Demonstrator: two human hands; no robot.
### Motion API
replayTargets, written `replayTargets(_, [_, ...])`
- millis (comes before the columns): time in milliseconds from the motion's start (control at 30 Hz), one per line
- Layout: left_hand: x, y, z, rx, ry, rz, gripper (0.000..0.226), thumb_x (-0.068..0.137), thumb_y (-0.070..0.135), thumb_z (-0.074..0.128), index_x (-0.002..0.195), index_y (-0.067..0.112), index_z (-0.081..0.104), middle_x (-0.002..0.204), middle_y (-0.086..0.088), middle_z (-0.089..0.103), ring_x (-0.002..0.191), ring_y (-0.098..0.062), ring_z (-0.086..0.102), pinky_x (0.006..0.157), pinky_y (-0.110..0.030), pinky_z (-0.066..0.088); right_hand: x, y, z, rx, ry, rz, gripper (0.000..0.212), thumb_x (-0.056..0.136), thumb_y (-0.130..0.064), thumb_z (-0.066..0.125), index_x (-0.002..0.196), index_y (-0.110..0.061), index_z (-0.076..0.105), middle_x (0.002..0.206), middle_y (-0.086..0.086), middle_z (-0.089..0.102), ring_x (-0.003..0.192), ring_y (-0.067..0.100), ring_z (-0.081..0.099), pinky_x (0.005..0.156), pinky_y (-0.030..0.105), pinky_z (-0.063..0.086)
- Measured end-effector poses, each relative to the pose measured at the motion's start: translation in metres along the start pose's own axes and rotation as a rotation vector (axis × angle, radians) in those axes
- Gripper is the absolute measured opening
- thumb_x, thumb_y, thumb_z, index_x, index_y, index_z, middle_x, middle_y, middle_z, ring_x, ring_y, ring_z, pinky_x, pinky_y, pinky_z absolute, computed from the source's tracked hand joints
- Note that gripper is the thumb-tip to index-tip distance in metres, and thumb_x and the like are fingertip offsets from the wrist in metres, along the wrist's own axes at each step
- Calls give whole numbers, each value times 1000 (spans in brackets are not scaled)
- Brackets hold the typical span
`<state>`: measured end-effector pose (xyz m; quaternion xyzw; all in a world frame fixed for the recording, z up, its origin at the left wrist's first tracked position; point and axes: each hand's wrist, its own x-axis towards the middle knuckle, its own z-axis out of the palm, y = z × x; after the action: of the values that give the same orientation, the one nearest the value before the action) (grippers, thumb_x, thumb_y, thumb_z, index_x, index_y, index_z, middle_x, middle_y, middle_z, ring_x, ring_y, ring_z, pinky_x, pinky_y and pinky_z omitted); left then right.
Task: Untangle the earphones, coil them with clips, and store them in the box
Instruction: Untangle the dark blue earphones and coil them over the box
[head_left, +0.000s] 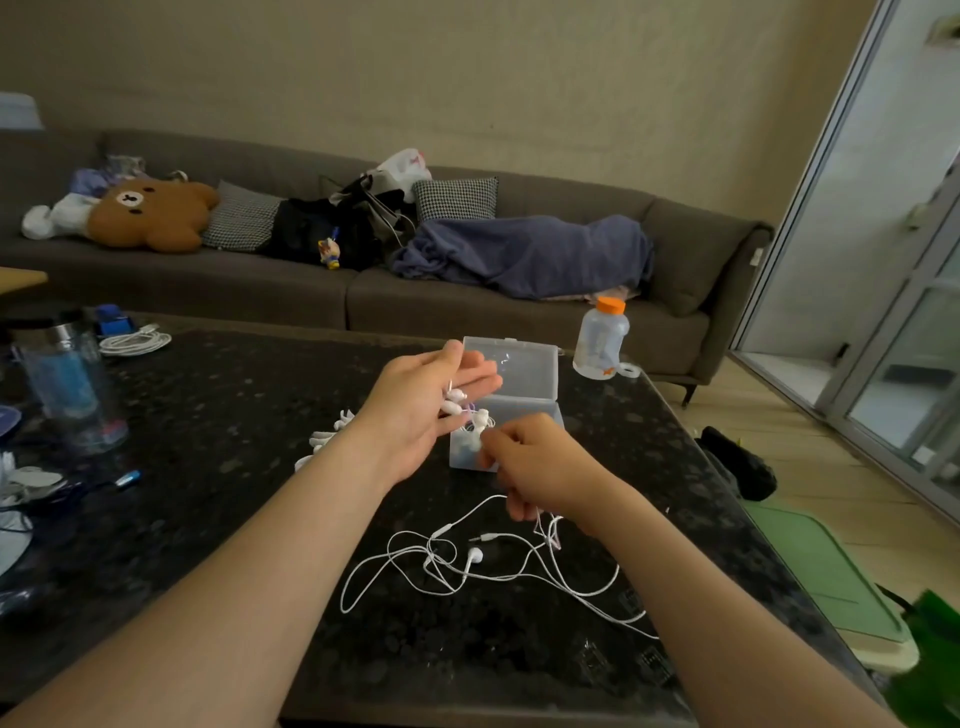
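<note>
White earphones lie in a loose tangle on the dark stone table, just in front of my hands. A clear plastic box stands open behind them, lid up. My left hand is raised in front of the box with fingers mostly straight, and white earbuds with a bit of wire rest across its fingers. My right hand is curled and pinches a strand of the earphone wire, which runs down to the tangle. Small white clips lie on the table behind my left wrist.
A clear bottle with an orange cap stands at the table's far right corner. A coiled white cable and a tall clear tumbler sit at the left. A grey sofa runs behind the table.
</note>
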<state>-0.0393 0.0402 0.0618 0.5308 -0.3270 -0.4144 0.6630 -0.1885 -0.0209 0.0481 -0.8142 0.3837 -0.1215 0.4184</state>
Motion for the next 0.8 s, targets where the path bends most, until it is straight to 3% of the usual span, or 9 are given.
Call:
replayTargets(67, [2,-4,-4,217,38,50,34,114,33,46,114,10,71,119,2,78,100,-9,78,90,-34,49,0,1,-3,-56,-38,-8,34,110,-24,45,93,-6,68,68,9,58,48,17,58,49,27,49])
replayTargets(167, [3,-13,-15,563,-5,154,33,113,32,48,106,15,75,115,4,77,93,-8,79,97,-38,52,-8,-1,-9,47,-96,-56,34,110,-25,48,89,-5,66,62,7,55,48,19,57,48,28,49])
replayTargets(300, [1,-17,-21,797,-216,175,34,113,36,49,103,20,78,104,9,78,81,-14,73,86,-38,52,-14,-7,-19,417,91,-151,29,106,-18,52,83,-5,64,54,5,50,49,22,60,53,33,53])
replayTargets(433, [-4,-9,-10,612,-315,10,39,115,29,43,111,7,74,104,-4,81,80,-21,52,69,-27,42,-8,-4,-23,624,250,-151,21,100,-13,55,83,-8,66,57,3,44,47,17,42,45,28,39])
replayTargets(567, [-8,-2,-8,330,-402,-102,37,115,30,42,114,5,70,88,-9,73,58,-11,45,84,-36,50,-1,5,-21,341,449,-134,21,102,-20,63,88,-16,79,58,-3,60,55,11,52,53,26,45])
replayTargets(700, [-11,4,-4,159,-354,-56,32,114,26,44,117,6,69,66,1,51,61,-12,54,90,-40,54,1,14,-18,188,291,-41,30,102,-40,67,89,-16,80,74,4,67,60,11,56,52,22,47])
replayTargets(800, [-9,2,-2,167,-247,4,37,115,27,43,120,1,69,73,2,64,86,-17,76,106,-51,52,2,14,-14,87,134,-10,35,105,-42,61,92,-16,81,77,2,68,58,8,56,48,18,45])
